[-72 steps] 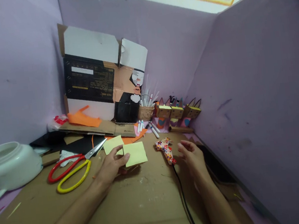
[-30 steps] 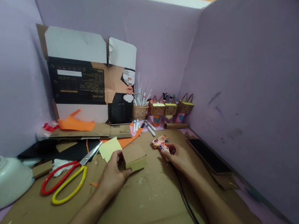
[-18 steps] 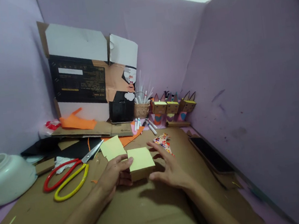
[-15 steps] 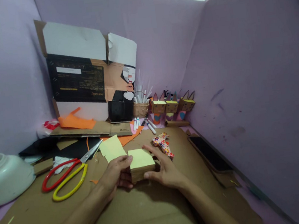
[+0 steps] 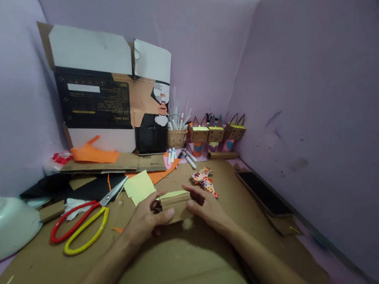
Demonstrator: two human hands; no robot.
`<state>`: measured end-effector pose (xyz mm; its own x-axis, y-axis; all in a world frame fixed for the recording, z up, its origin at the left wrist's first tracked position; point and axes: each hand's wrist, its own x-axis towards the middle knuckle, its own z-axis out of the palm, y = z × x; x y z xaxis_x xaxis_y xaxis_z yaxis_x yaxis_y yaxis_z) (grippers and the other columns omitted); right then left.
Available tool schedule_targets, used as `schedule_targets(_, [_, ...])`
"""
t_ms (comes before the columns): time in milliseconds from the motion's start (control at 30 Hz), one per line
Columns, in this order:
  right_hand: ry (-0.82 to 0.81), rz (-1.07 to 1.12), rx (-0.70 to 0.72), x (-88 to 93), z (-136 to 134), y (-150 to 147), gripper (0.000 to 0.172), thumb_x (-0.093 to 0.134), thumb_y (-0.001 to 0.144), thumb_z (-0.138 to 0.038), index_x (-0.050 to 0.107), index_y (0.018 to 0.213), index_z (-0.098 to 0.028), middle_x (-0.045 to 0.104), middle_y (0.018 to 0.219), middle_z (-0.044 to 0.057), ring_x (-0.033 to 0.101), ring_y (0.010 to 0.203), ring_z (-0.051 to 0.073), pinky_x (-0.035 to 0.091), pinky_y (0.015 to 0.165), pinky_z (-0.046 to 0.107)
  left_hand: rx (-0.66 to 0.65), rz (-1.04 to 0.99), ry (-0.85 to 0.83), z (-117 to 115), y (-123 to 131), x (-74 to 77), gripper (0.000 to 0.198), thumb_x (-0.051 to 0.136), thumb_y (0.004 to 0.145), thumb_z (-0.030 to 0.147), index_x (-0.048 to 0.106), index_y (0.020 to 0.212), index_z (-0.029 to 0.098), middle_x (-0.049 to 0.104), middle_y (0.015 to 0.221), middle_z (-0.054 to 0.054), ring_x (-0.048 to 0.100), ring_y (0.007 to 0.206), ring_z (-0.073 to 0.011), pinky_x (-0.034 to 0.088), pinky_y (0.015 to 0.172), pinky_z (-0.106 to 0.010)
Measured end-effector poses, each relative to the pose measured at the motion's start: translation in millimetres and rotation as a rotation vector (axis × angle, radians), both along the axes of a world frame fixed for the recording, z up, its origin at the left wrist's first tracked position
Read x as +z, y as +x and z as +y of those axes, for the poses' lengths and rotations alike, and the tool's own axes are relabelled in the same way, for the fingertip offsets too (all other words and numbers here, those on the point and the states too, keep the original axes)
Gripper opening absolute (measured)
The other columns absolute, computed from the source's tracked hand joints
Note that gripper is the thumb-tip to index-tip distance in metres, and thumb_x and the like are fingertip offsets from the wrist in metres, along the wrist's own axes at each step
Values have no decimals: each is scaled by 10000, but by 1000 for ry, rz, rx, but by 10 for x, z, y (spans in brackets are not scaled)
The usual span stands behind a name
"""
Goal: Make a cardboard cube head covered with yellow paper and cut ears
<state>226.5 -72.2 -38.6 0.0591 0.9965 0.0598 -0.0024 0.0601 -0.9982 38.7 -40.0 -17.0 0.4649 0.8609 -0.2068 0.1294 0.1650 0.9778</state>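
Note:
Between both hands is a small cardboard box (image 5: 179, 208) with pale yellow paper on its top, tilted so its brown side faces me. My left hand (image 5: 147, 218) grips its left end, thumb across the front side. At the right end my right hand (image 5: 207, 205) holds it, thumb on the front edge and fingers behind. Just beyond the left hand lies a sheet of yellow paper (image 5: 139, 186). A flower-patterned piece (image 5: 204, 181), its kind unclear, rests beyond the right hand. Scissors (image 5: 82, 225) with one red and one yellow handle lie open to the left.
A brown cardboard sheet (image 5: 177, 271) covers the table. At left stands a whitish bowl-like vessel (image 5: 10, 226); at right lies a dark phone-like slab (image 5: 264, 193). Behind are a flattened carton (image 5: 95, 98), a basket of markers (image 5: 177, 138) and several eared cardboard figures (image 5: 216, 133).
The box has tipped, so its yellow top now shows only as a narrow strip and its brown side faces me. My left thumb has moved from the top onto that side.

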Motion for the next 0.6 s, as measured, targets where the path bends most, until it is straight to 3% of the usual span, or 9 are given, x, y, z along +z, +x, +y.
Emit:
schedule_targets(100, [-2,177,-9,12,7,10,553,561,689,-614,650,1012,-174,652,1050,112,601,953,235,502,759,347,49,-52,-24,15,-3,-2,619,680,628,402,488,1167,165,580,722,-15,523,541,-119,379,355,-170])
schedule_targets(200, [51,148,-126,50,-1,33,425,611,687,-544,668,891,-175,671,921,82,618,810,189,510,650,283,78,-56,-22,26,-10,2,592,685,619,403,511,1134,171,518,618,24,505,521,-115,358,342,-158])
schedule_targets(267, [73,39,-216,81,-17,45,320,689,636,-461,663,772,-173,665,737,35,600,644,147,490,572,245,86,-48,-11,30,-9,-1,627,692,608,407,496,1150,161,502,597,31,498,517,-119,357,339,-161])
schedule_targets(367, [53,-24,-243,117,-44,45,269,694,630,-426,648,646,-161,603,531,-7,533,468,110,450,482,221,81,-35,30,31,-7,-7,663,692,605,431,479,1166,147,497,592,32,496,520,-124,363,341,-170])
schedule_targets(600, [18,-25,-188,146,-73,-13,263,672,642,-405,647,629,-144,589,457,-17,503,393,87,415,443,207,96,-20,38,-3,17,21,637,680,619,436,474,1154,160,543,693,-3,509,541,-115,376,347,-159])
